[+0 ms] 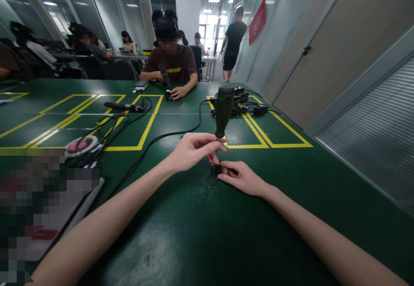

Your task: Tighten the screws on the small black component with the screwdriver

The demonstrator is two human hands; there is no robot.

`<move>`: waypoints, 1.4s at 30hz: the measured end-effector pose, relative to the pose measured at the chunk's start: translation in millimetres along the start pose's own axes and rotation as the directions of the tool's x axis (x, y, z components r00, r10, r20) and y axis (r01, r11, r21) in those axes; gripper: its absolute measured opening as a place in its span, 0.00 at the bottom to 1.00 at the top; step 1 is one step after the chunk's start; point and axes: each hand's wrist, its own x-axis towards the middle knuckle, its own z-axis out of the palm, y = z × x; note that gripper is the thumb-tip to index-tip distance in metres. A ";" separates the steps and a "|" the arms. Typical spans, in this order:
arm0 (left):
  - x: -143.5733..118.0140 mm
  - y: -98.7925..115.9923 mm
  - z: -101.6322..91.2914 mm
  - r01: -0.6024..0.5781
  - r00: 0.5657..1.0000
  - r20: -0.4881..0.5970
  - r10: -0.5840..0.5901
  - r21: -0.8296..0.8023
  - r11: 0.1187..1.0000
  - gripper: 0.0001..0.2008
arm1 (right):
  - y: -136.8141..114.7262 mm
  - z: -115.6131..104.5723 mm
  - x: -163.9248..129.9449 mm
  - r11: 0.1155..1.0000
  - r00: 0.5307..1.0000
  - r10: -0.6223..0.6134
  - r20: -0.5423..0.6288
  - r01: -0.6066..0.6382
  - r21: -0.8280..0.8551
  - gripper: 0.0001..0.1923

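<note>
**Operator:** Green-handled electric screwdriver [224, 110] stands upright at centre frame, bit down on a small dark round part [216, 171] lying on the green table [291, 217]. Left hand [193, 149] pinches the slim lower shaft with the fingertips; the handle above is unsupported. Right hand [242, 177] presses the part flat, fingers touching its edge.

**Checker:** Likely faults?

**Operator:** Judged from this pose: the tall handle may tip, since the grip sits low. The bit may skid off the part toward the right fingers just beside it. The part may spin under light finger pressure.

**Checker:** Surroundings?

**Operator:** Black power cable [168, 136] runs from behind the tool leftward past the left forearm; a snag could pull the tool off line. Coiled leads and a pink-centred reel [80, 145] lie at left. Power adapters [246, 102] sit behind the tool. A seated person [171, 64] across the table holds another screwdriver, well apart
</note>
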 end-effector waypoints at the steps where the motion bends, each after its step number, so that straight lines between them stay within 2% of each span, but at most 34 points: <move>1: 0.0 -0.1 -0.1 -0.002 1.000 0.000 0.002 0.004 1.000 0.18 | -0.2 0.0 0.0 1.000 1.000 0.000 0.001 0.000 0.000 0.17; 13: 1.8 -2.5 0.8 -0.016 0.999 -0.034 0.015 -0.041 0.999 0.14 | -2.1 -0.2 -0.1 1.000 1.000 0.006 0.006 -0.006 0.013 0.15; 20: 2.8 -2.8 3.8 -0.017 0.999 -0.039 0.014 -0.063 0.998 0.16 | -0.1 0.2 0.4 1.000 1.000 -0.002 0.005 0.002 0.008 0.15; 25: 2.1 -0.8 4.4 -0.037 0.997 -0.065 0.035 -0.020 0.999 0.17 | 2.1 0.8 0.4 1.000 1.000 -0.008 -0.004 0.008 0.009 0.17; 32: 0.5 0.4 -0.1 -0.091 0.996 0.014 0.090 0.045 0.995 0.17 | 0.3 0.7 0.4 1.000 1.000 -0.018 0.000 0.018 0.015 0.18; 42: 2.6 -3.8 0.8 -0.095 0.995 -0.014 0.094 -0.005 0.996 0.13 | 1.1 0.6 0.3 1.000 1.000 -0.025 -0.008 0.025 0.006 0.19</move>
